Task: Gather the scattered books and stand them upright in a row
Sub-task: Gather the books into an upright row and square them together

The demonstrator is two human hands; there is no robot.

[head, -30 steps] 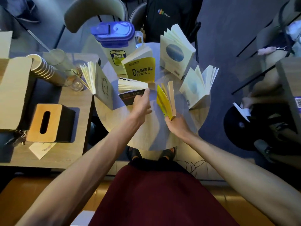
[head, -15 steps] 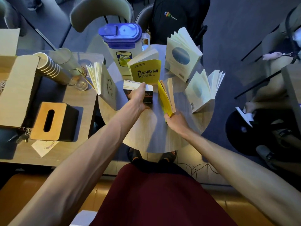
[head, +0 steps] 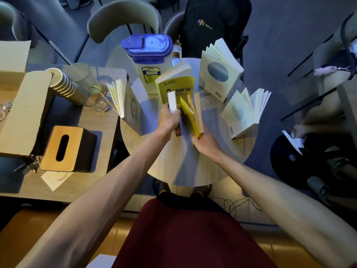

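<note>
Several books stand upright, fanned open, on a small round table (head: 193, 167). My left hand (head: 169, 118) grips a small dark-covered book (head: 172, 102), lifted and turned on end. Right beside it my right hand (head: 206, 145) holds the lower corner of a yellow-covered book (head: 191, 115), its pages spread. Behind them stands a yellow book titled "Dac Nhan Tam" (head: 176, 84). Two white books with a blue circle stand at the back right (head: 219, 72) and at the right (head: 243, 115). A white book with a sketched face (head: 125, 105) stands at the left edge.
A clear jug with a blue lid (head: 148, 60) stands at the table's back. The left desk holds a tissue box (head: 65, 149), stacked paper cups (head: 63, 86), glasses (head: 92, 88) and a cardboard box (head: 21, 107). Chairs and a black backpack (head: 212, 26) lie beyond.
My left hand has picked the dark book up from lying flat and stood it on end beside the yellow book. My right hand kept hold of the yellow book, which moved slightly.
</note>
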